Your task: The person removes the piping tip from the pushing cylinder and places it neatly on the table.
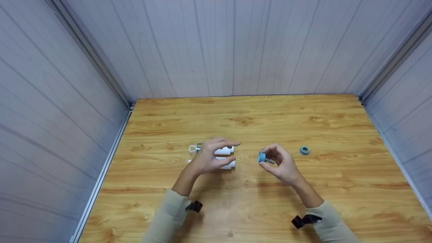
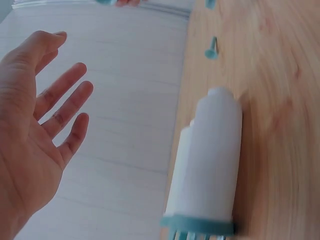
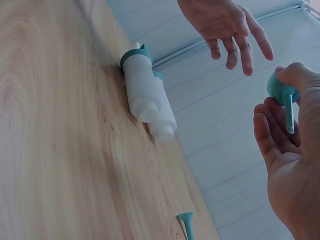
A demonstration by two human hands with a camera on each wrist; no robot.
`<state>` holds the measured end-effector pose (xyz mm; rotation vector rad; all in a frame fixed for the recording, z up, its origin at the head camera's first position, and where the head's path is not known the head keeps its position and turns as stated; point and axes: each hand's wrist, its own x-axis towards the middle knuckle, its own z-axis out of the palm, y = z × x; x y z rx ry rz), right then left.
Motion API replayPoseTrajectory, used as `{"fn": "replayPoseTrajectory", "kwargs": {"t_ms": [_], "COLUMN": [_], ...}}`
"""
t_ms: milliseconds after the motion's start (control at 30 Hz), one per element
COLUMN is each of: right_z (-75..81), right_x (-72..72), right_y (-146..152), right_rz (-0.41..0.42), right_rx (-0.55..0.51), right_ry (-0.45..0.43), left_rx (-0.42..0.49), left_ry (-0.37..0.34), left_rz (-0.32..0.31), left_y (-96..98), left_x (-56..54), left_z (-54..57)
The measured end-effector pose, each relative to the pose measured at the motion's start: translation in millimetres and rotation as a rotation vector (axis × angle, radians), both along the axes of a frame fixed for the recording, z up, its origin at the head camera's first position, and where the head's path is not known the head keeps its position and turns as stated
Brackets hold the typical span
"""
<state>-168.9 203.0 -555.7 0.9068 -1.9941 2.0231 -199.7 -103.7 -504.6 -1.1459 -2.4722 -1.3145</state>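
My right hand [image 1: 280, 165] pinches a teal bulb-shaped piece with a thin stem [image 3: 276, 86] between thumb and fingers, raised above the table. Fingers spread and thumb apart, my left hand [image 1: 212, 155] hovers with nothing in it. It overlaps two white bottles [image 1: 225, 151] in the head view. They lie side by side, narrow white necks pointing right, with teal collars [image 2: 200, 225] at their other ends. A white loop [image 1: 193, 149] sticks out on the left. One small teal funnel-shaped piece [image 3: 186, 220] with a stem lies on the wood.
To the right of my right hand, a teal ring-shaped part [image 1: 304, 150] rests on the wooden table [image 1: 243, 118]. Pale panel walls [image 1: 233, 50] enclose the table at the back and both sides.
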Motion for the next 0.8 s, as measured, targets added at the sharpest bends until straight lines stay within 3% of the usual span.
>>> {"fn": "replayPoseTrajectory", "kwargs": {"t_ms": [133, 500, 800], "right_z": [2.1, 3.9, 4.6], "right_x": [-1.4, -3.8, -6.3], "right_y": [-2.6, -12.5, -17.5], "right_rz": [-0.002, -0.026, 0.005], "right_rx": [0.013, 0.010, -0.008], "right_ry": [-0.009, 0.001, 0.014], "left_rx": [0.032, 0.095, 0.144], "left_ry": [-0.029, 0.000, 0.006], "left_rz": [-0.022, -0.051, -0.062], "left_y": [9.6, 31.5, 39.5], "left_x": [0.7, 3.4, 3.7], "left_z": [3.3, -1.2, -3.3]}}
